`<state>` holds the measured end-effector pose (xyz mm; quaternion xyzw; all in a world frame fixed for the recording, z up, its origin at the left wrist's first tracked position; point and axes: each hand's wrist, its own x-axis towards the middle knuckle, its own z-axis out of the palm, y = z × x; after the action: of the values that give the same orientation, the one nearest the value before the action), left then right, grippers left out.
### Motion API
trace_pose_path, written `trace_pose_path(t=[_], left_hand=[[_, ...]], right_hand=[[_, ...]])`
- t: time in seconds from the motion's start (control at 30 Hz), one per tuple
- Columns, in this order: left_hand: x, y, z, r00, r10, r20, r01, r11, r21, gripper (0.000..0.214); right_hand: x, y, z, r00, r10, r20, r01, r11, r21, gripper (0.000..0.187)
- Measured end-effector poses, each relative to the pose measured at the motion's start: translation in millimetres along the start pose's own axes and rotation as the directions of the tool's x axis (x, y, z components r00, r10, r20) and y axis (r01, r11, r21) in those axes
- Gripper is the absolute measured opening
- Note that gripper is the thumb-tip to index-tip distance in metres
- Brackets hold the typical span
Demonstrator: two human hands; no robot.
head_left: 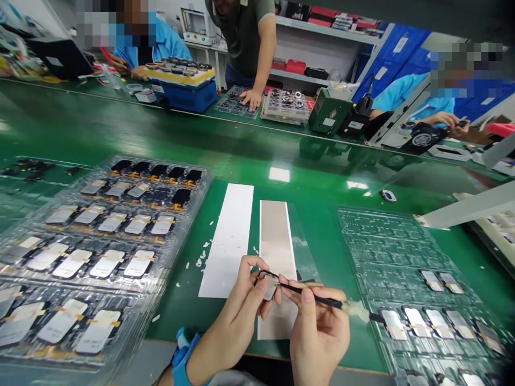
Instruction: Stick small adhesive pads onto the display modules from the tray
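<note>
My left hand [237, 305] pinches a small rectangular display panel [269, 286] with a dark rounded frame between thumb and fingers. My right hand [317, 338] grips a slim black pick [317, 297], its fine tip touching the panel's upper edge. A tuft of white fibre [356, 310] sticks out at the tool's far end. Both hands are above a long grey-silver sheet [276, 230], and a white sheet [229, 241] lies to their left with small white scraps near it. The panel's face is partly hidden by my fingers.
A clear plastic tray of screen panels [96, 252] fills the left side, and a mostly vacant one [402, 252] lies at right on the green bench mat [322, 198]. Co-workers, trays and a blue box [183, 94] stand across the bench.
</note>
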<state>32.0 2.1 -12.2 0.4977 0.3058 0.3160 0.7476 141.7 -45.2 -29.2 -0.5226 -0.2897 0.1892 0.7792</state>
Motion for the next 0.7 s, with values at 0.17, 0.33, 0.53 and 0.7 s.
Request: trace_pose_path(t=[0.17, 0.33, 0.53, 0.7], left_hand=[[1.4, 0.3, 0.7, 1.000, 0.001, 0.006, -0.001, 1.000, 0.018, 0.018], [1.4, -1.8, 1.8, 1.000, 0.013, -0.008, -0.012, 0.999, 0.038, 0.019], [1.3, -3.0, 0.6, 1.000, 0.004, -0.007, -0.003, 0.999, 0.047, 0.019], [3.0, 0.8, 1.1, 1.000, 0.005, 0.002, -0.005, 0.999, 0.041, 0.020]], right_hand=[[-0.8, -0.8, 0.4, 1.000, -0.015, -0.001, 0.015, 1.000, -0.002, 0.009], [-0.4, -2.0, 2.8, 0.999, -0.052, 0.005, 0.052, 0.999, -0.002, 0.010], [0.4, -5.0, 5.8, 0.998, -0.059, 0.000, 0.059, 0.998, 0.001, 0.011], [-0.9, -4.1, 5.6, 0.998, -0.057, -0.011, 0.057, 0.998, 0.000, 0.010]])
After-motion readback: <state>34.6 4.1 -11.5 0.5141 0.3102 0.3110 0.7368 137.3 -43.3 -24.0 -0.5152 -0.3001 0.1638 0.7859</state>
